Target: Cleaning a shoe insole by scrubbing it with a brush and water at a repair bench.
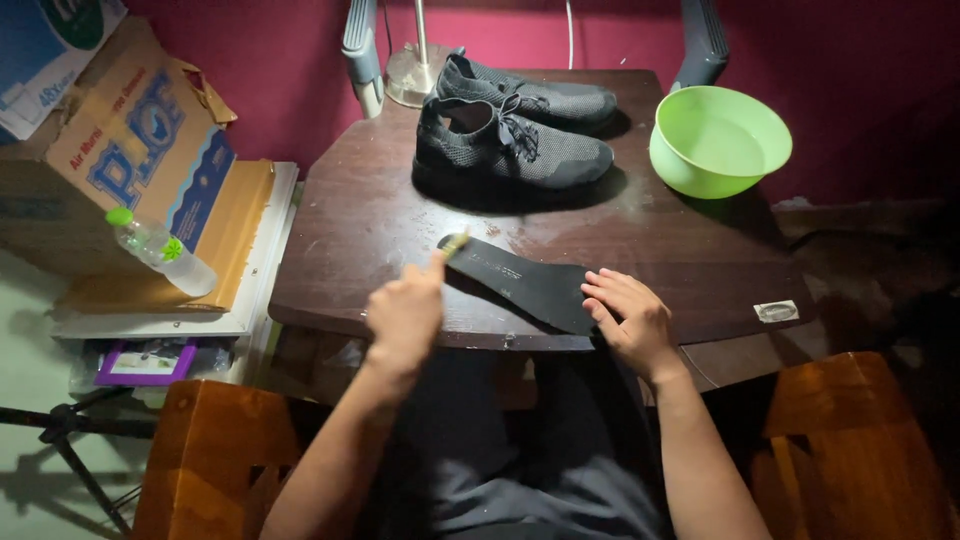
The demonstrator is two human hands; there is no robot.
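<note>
My left hand (405,315) grips small brush (455,243), bristles at toe end of black insole (520,283) flat on dark table (700,260). My right hand (628,318), fingers flat, pins heel end. Scrubbing step underway, I judge; next stroke needs firm hold-down.

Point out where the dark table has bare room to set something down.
Bare wood lies on the table left of the shoes, and front right between the green bowl and right hand. The middle is crowded: insole, left hand holding a brush.
</note>
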